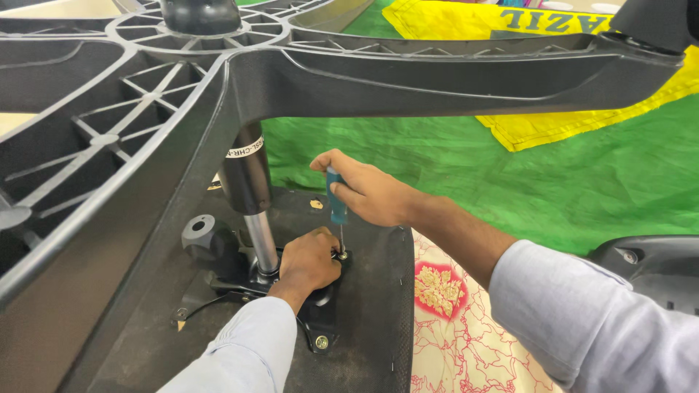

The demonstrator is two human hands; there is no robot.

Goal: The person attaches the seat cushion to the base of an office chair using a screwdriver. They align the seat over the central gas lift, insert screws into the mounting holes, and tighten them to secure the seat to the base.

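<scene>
Right hand (368,195) is wrapped tight around a teal-handled screwdriver (337,200), shaft upright, tip on a screw (341,255) at 3 o'clock of the black mounting plate (320,309). Left hand (309,260) lies curled on the plate, fingertips pinching at that screw. Plate sits on the upturned chair seat underside (371,320); gas cylinder (251,196) rises at 9 o'clock of the left hand. Star base (131,109) overhead; green cloth (582,182) behind.
</scene>
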